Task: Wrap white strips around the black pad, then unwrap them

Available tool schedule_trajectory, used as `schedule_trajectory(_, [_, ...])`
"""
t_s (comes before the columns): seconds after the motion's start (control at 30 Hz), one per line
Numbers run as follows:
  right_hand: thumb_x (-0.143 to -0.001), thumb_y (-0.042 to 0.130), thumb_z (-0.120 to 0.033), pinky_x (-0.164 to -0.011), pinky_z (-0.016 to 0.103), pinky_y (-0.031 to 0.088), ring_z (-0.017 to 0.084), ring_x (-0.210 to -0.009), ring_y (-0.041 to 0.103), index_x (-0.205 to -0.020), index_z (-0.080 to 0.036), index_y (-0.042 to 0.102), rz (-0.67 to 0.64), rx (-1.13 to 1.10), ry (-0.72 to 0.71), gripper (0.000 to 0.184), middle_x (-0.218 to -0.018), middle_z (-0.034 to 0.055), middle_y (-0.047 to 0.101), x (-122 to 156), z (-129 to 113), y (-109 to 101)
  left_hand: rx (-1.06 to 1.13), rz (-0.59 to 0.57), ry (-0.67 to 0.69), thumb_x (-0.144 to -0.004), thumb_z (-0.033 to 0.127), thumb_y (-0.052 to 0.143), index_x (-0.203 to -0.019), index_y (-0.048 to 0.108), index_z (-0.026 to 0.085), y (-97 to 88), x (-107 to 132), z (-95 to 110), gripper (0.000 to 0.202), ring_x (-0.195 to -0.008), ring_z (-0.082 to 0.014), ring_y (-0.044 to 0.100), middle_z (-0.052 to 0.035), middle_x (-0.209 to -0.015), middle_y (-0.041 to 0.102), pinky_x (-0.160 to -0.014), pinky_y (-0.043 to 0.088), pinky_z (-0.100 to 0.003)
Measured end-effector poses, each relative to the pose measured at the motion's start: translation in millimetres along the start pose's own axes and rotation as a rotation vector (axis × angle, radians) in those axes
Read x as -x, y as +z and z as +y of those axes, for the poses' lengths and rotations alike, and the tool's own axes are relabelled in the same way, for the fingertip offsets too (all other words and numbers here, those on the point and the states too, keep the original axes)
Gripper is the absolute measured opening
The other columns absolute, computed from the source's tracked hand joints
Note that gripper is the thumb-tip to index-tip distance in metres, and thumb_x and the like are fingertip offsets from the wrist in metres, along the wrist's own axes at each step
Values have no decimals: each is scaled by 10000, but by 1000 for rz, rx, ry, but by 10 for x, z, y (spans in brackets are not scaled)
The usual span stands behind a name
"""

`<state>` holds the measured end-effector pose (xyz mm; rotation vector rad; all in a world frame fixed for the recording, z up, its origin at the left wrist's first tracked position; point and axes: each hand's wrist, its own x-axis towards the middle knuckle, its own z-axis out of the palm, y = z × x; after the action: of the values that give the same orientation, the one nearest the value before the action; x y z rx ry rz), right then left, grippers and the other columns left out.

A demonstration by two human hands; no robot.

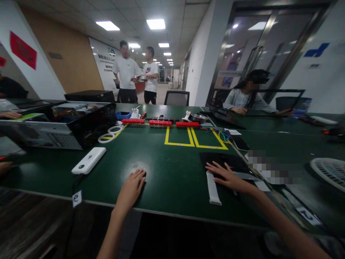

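Observation:
My left hand point(131, 189) lies flat, palm down, on the green table point(167, 169) near its front edge, fingers stretched out and holding nothing. My right hand point(225, 175) rests with fingers spread on a black mat point(223, 160), its fingertips beside a white strip point(212, 187) that reaches toward the table edge. Beyond both hands two yellow tape rectangles point(192, 138) mark the table top.
A white power bank point(88, 160) with a cable lies at the left. An open computer case point(56, 124) and tape rolls point(110, 133) stand behind it. Red strips point(160, 122), a blue tray and a metal bowl point(199, 117) line the far side. A seated person is at the right; two people stand at the back.

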<state>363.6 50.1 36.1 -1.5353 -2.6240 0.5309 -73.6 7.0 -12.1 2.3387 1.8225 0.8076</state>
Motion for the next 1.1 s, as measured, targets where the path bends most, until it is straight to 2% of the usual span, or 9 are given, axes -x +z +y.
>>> schedule_trajectory(0.2, [-901,326,-364,-1032,636,181,281,-1335,289,-1259,-260,526,177,87,-4,423,-1413,79,415,63,151,67,4,-13,-7,-938,322,357,-1208,574,204,-13,1,13,366,-1258,-192,457,-70,-1301,567,-1079,303,-419])
schedule_trajectory(0.33, [-867,325,-198,-945,463,427,245,-1130,546,-1114,-180,627,345,279,-103,390,-1185,126,618,142,207,99,0,-26,-11,-939,315,351,-1214,570,183,-24,1,16,375,-1263,-189,451,-82,-1306,560,-1085,292,-414])
schedule_trajectory(0.4, [-860,315,-158,-853,361,488,207,-982,618,-1094,-182,637,422,380,-126,398,-1062,112,668,214,236,49,2,-29,-12,-939,319,352,-1215,569,186,-28,1,16,376,-1266,-188,447,-80,-1310,557,-1087,288,-413])
schedule_trajectory(0.47, [-877,319,-191,-765,328,500,205,-893,632,-1104,-189,633,517,487,-51,388,-1015,104,678,288,272,-65,8,-28,-12,-938,326,354,-1216,568,199,-29,2,16,373,-1266,-187,447,-73,-1312,556,-1087,287,-416])
schedule_trajectory(0.67, [-915,278,-303,-666,414,440,302,-865,575,-1144,-106,616,776,663,479,453,-1035,196,651,419,377,-571,2,-28,-2,-938,323,363,-1216,567,186,-31,5,20,372,-1264,-190,449,-81,-1311,556,-1085,293,-416])
schedule_trajectory(0.77, [-913,264,-315,-734,485,413,358,-982,515,-1167,-75,590,839,671,522,478,-1152,229,593,417,400,-687,7,-17,-6,-936,324,369,-1215,569,200,-34,5,24,365,-1261,-193,454,-73,-1304,563,-1083,295,-421])
schedule_trajectory(0.9, [-886,275,-296,-855,494,399,351,-1091,471,-1157,-73,590,808,656,407,471,-1200,200,570,325,430,-592,4,-20,-7,-936,321,367,-1211,575,185,-38,5,30,370,-1261,-198,454,-82,-1301,566,-1085,296,-414])
schedule_trajectory(1.03, [-843,323,-322,-931,421,418,261,-1059,549,-1113,-144,617,567,417,204,437,-1169,135,605,195,471,-346,-5,-19,-10,-934,319,372,-1209,578,181,-40,3,33,370,-1262,-197,452,-82,-1298,568,-1084,297,-408])
schedule_trajectory(1.1, [-840,324,-356,-947,428,417,253,-1059,562,-1107,-160,617,470,314,185,443,-1168,123,609,166,501,-231,-7,-19,-6,-935,318,371,-1214,574,183,-42,4,31,370,-1264,-192,449,-78,-1300,567,-1086,295,-402])
